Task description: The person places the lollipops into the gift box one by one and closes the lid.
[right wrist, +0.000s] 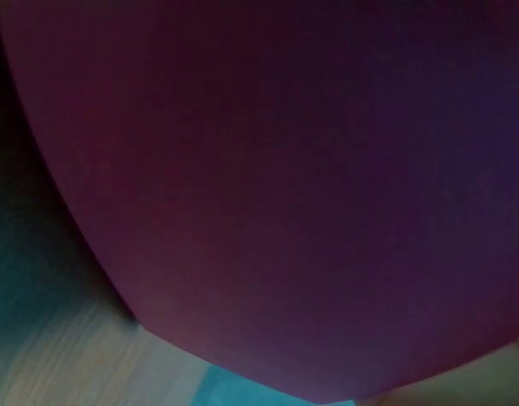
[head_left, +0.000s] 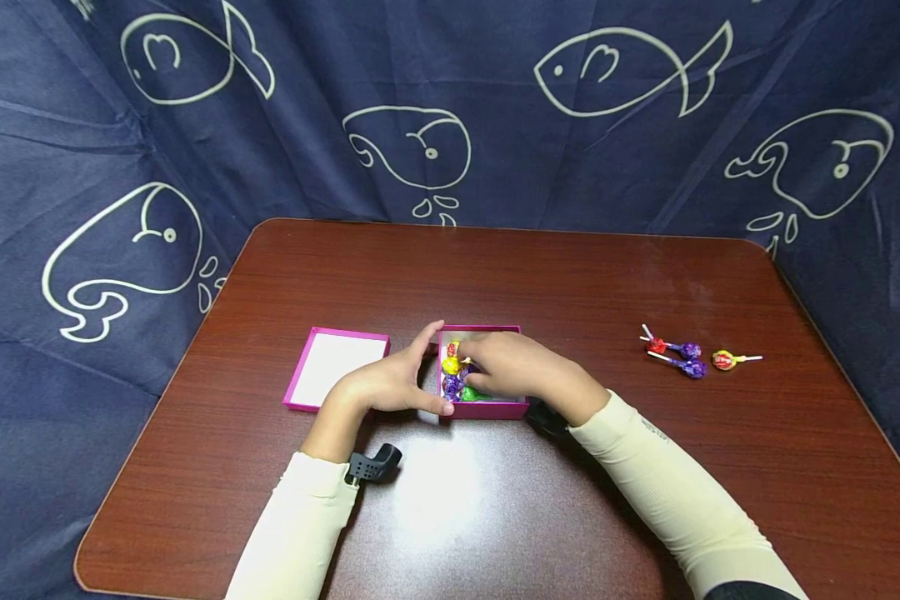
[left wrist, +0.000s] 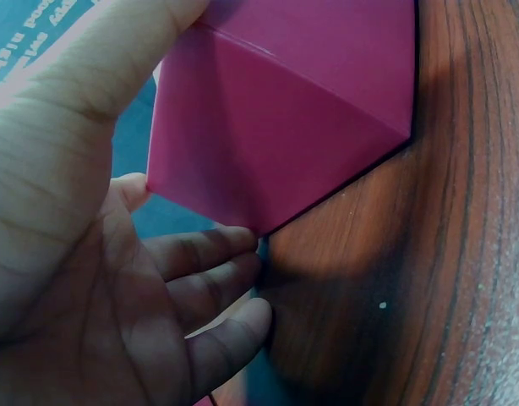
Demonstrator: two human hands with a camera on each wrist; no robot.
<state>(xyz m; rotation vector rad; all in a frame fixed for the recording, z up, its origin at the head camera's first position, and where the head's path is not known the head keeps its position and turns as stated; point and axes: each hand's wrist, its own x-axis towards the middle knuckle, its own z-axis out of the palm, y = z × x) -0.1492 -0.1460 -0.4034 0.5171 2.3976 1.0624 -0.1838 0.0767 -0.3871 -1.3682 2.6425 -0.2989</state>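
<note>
A small pink box (head_left: 487, 411) with a pale inside stands at the middle of the table, with several wrapped lollipops in its left part. Among them are a yellow one (head_left: 451, 365), a purple one (head_left: 452, 387) and a green one (head_left: 471, 394). My left hand (head_left: 390, 385) grips the box's left side, thumb at the near corner and forefinger at the far one. In the left wrist view its other fingers (left wrist: 217, 288) stay loosely bent beside the pink wall. My right hand (head_left: 510, 364) reaches into the box, fingers down over the lollipops; I cannot tell whether it pinches one.
The box's lid (head_left: 337, 367), white inside with a pink rim, lies left of the box. Loose lollipops lie on the table (head_left: 570, 283) at the right: a red one (head_left: 656, 346), two purple ones (head_left: 693, 368) and a yellow-red one (head_left: 723, 360). A blue curtain (head_left: 495, 75) hangs behind.
</note>
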